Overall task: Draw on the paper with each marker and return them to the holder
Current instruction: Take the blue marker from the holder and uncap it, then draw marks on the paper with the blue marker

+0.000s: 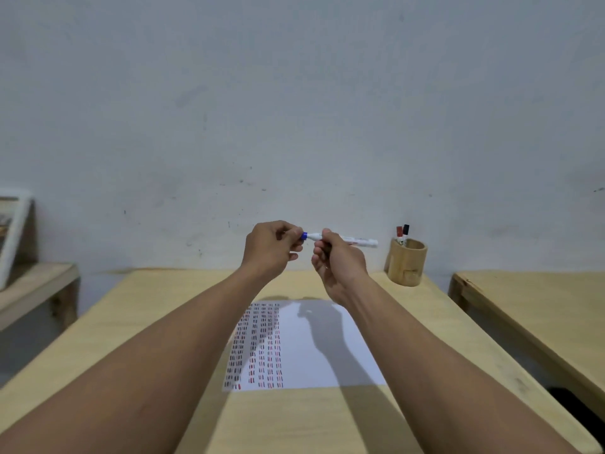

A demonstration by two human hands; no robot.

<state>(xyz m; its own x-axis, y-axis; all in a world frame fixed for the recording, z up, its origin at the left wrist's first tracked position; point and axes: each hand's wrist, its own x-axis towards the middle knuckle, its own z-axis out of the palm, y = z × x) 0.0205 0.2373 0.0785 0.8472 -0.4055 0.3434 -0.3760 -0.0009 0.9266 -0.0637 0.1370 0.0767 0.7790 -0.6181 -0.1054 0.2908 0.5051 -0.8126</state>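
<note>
A white marker with a blue cap end is held level in the air above the table. My right hand grips its barrel. My left hand pinches the blue cap end. Below lies a white paper with columns of short black and red strokes on its left part. A round wooden holder stands at the table's far right, with a red marker and a black marker upright in it.
The paper lies on a light wooden table set against a grey wall. Another wooden table stands to the right across a gap. A low wooden shelf with a white frame leaning on it is at the left.
</note>
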